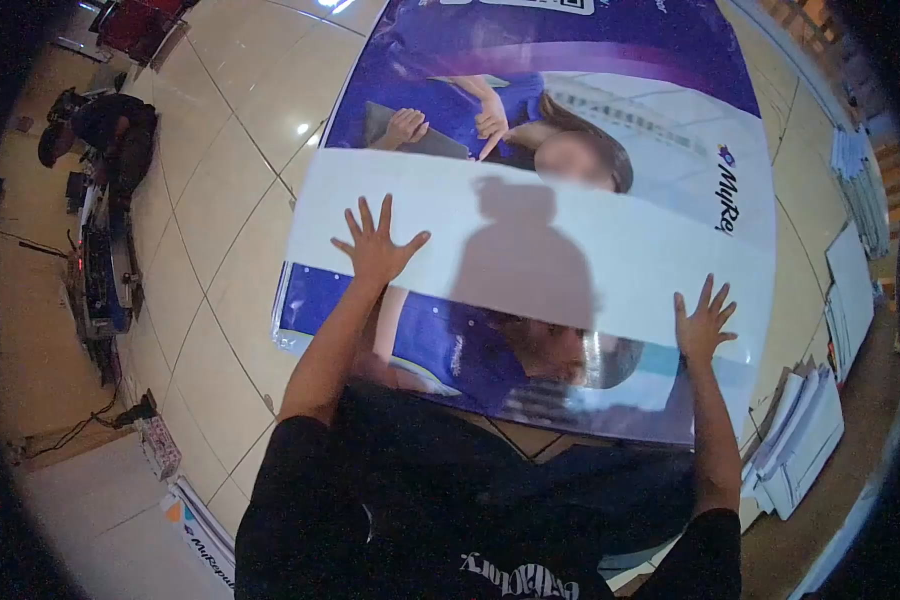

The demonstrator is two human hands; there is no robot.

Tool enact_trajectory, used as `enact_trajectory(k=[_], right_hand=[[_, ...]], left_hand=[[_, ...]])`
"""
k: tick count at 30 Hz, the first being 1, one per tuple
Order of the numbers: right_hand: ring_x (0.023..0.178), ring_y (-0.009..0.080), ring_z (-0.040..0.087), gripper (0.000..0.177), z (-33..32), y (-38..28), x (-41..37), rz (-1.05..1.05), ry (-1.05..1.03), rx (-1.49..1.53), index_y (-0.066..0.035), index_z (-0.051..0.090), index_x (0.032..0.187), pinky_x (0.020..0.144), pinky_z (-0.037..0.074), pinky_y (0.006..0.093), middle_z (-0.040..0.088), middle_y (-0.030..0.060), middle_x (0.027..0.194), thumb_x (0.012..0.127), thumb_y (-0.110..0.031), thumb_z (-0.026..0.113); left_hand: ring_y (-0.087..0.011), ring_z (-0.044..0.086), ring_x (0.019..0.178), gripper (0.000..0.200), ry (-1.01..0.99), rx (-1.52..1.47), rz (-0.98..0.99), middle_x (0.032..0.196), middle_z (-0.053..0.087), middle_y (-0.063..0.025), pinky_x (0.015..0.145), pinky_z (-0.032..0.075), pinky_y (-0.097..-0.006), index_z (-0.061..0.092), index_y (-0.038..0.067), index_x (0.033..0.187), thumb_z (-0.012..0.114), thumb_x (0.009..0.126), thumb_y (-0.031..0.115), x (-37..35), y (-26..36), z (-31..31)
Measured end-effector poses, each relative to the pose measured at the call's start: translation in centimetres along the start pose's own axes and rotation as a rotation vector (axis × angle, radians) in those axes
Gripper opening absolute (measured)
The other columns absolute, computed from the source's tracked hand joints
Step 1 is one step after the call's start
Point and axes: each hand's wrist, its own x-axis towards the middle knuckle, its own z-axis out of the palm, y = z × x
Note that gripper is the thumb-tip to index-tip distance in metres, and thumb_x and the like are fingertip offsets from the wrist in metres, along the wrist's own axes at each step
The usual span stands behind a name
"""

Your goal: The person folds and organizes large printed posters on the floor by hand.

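A large printed banner [660, 60] in purple, blue and white lies over the tiled floor in front of me. Across its middle runs a broad white strip [630, 240], which carries the shadow of my head and shoulders. My left hand [378, 242] lies flat with fingers spread on the left part of this strip. Near the strip's right end, my right hand [705, 318] is also spread flat, palm down. Neither hand grips anything. Nearer my body, another printed part of the banner [370, 320] shows blue with a pictured person.
Stacks of white sheets [795, 440] stand along the right side, with more sheets [858, 190] farther up. At the left, a person in dark clothing [115, 125] bends near a long dark machine [103, 265]. A rolled banner [202, 540] lies at lower left on the tiles [205, 200].
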Motion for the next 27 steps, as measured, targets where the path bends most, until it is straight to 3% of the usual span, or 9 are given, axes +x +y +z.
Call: enact_trajectory(k=[4, 8, 15, 18, 25, 27], right_hand=[[0.131, 0.0425, 0.006, 0.078, 0.3, -1.5, 4.4, 0.018, 0.114, 0.018, -0.028, 0.014, 0.139, 0.087, 0.010, 0.0751, 0.007, 0.0138, 0.145, 0.077, -0.066, 0.041], [0.131, 0.0418, 0.006, 0.085, 0.5, -1.8, 7.3, 0.085, 0.145, -0.009, -0.026, 0.016, 0.139, 0.089, 0.008, 0.0743, 0.007, 0.0154, 0.145, 0.072, -0.073, 0.038], [0.131, 0.0429, 0.005, 0.084, -0.4, -0.5, 7.9, 0.043, 0.115, 0.045, -0.026, 0.017, 0.139, 0.091, 0.007, 0.0729, 0.008, 0.0167, 0.145, 0.073, -0.072, 0.039], [0.131, 0.0430, 0.005, 0.085, 0.1, -0.1, 7.4, 0.029, 0.092, 0.022, -0.028, 0.017, 0.139, 0.091, 0.007, 0.0724, 0.007, 0.0158, 0.145, 0.071, -0.073, 0.040], [0.131, 0.0435, 0.005, 0.090, 0.2, -0.1, 10.1, 0.028, 0.113, -0.012, -0.030, 0.012, 0.139, 0.091, 0.008, 0.0725, 0.005, 0.0159, 0.145, 0.068, -0.077, 0.040], [0.131, 0.0430, 0.004, 0.089, 0.4, 0.0, 10.3, 0.061, 0.068, -0.006, -0.031, 0.012, 0.139, 0.091, 0.007, 0.0729, 0.006, 0.0157, 0.145, 0.068, -0.077, 0.039]], left_hand=[[-0.0422, 0.003, 0.131, 0.097, 0.009, 0.015, -0.025, 0.145, 0.007, -0.0166, 0.089, 0.004, -0.0742, 0.018, 0.026, 0.139, 0.044, 0.062, 0.078, 4.8, 1.6, 0.5], [-0.0411, 0.006, 0.131, 0.096, 0.031, 0.052, 0.006, 0.145, 0.008, -0.0134, 0.091, 0.005, -0.0729, 0.016, 0.028, 0.139, 0.042, 0.062, 0.080, 9.0, 4.0, 0.6], [-0.0450, 0.006, 0.130, 0.088, 0.035, 0.020, 0.039, 0.143, 0.010, -0.0194, 0.089, 0.007, -0.0748, 0.019, 0.026, 0.138, 0.044, 0.069, 0.074, 8.8, 4.2, -0.3], [-0.0420, 0.006, 0.131, 0.097, 0.048, 0.007, 0.023, 0.144, 0.010, -0.0184, 0.090, 0.006, -0.0732, 0.019, 0.024, 0.139, 0.043, 0.063, 0.079, 8.0, 4.2, 0.3], [-0.0427, 0.007, 0.131, 0.093, 0.072, 0.001, 0.012, 0.143, 0.011, -0.0183, 0.090, 0.007, -0.0736, 0.019, 0.026, 0.139, 0.045, 0.065, 0.076, 9.2, 5.1, 0.5], [-0.0392, 0.005, 0.132, 0.098, 0.042, -0.014, 0.015, 0.145, 0.009, -0.0168, 0.090, 0.002, -0.0738, 0.017, 0.026, 0.139, 0.044, 0.061, 0.079, 9.5, 4.5, 0.6]])
